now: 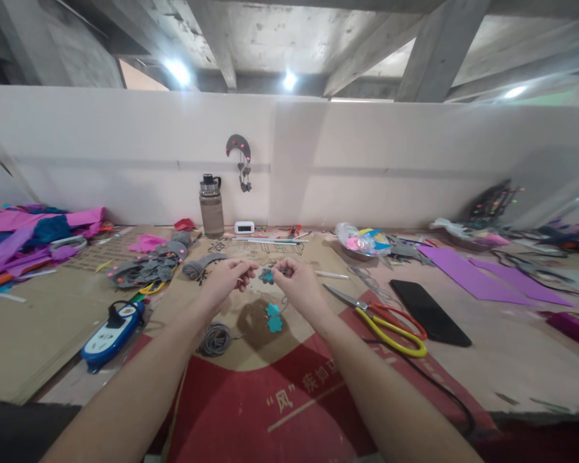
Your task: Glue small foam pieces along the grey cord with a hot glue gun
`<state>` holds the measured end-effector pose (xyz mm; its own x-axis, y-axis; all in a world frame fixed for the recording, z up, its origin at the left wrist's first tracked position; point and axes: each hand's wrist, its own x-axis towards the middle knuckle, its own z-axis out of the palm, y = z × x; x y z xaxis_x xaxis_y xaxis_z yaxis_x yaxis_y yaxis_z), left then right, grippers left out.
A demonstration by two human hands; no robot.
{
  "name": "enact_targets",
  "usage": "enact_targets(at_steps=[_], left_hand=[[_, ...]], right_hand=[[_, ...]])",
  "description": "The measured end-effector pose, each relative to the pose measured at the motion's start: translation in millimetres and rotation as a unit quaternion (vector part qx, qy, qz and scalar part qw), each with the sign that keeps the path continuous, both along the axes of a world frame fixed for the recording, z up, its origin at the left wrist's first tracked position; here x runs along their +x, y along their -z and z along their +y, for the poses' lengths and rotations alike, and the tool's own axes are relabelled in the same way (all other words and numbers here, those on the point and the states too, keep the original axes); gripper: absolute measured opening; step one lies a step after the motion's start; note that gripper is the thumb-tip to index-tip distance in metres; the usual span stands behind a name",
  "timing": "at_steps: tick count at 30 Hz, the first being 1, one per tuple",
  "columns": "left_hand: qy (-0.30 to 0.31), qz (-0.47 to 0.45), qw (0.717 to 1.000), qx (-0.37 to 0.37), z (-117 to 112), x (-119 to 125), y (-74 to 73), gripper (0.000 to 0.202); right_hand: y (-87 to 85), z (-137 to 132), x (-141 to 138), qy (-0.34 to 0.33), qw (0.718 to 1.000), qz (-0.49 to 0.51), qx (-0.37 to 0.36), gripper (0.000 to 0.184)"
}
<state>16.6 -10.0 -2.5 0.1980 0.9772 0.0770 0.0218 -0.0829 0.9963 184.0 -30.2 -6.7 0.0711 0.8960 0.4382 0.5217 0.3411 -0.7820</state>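
My right hand [296, 283] is closed, thumb and fingertips pinching a small grey and teal flower-shaped felt piece [266, 276]. My left hand [231, 276] is just left of it, fingers curled and tips together; whatever they grip is too small to make out. Below the right hand are two teal felt flowers [273, 319], one above the other, near a thin grey cord. A coil of grey cord [215, 339] rests on the cardboard [251, 360] beneath my left forearm. Right of my right forearm lie scissors [386, 321] with red and yellow handles.
A black phone [429, 312] and purple sheets [477, 276] lie to the right. Leftward are a blue-and-white power strip [113, 335], grey felt pieces [147, 267] and colourful fabric scraps [43, 238]. At the back stand a bottle [211, 209] and a small digital clock [244, 227].
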Motion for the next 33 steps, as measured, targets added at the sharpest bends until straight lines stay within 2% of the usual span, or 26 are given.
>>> enact_targets(at_steps=[4,9,13,20,24,29,33], left_hand=[[0.051,0.036,0.998,0.023,-2.8,2.6,-0.5,0.029],[0.003,0.079,0.995,0.059,-2.4,1.5,0.4,0.026],[-0.026,0.079,0.993,0.079,-2.1,-1.3,-1.5,0.02],[-0.001,0.009,0.999,0.035,1.6,-3.3,-0.2,0.022],[-0.001,-0.033,0.999,-0.006,3.5,-2.3,0.9,0.016],[-0.009,-0.044,0.999,-0.022,5.2,-1.5,1.3,0.011],[0.003,-0.035,0.999,-0.012,7.2,-4.6,2.7,0.021]], right_hand=[[-1.9,-3.0,0.5,0.0,0.999,-0.034,0.009,0.015],[-3.7,-5.2,1.6,0.0,0.998,-0.057,0.006,0.015],[-0.6,-2.6,3.9,0.003,0.999,-0.049,0.007,0.015],[0.6,0.2,7.8,0.016,0.998,-0.052,0.022,0.013],[-0.3,-0.7,9.0,0.017,0.998,-0.057,0.011,0.014],[0.2,0.2,10.1,0.015,0.998,-0.056,0.01,0.014],[1.2,2.0,11.4,0.02,0.998,-0.06,0.021,0.013]])
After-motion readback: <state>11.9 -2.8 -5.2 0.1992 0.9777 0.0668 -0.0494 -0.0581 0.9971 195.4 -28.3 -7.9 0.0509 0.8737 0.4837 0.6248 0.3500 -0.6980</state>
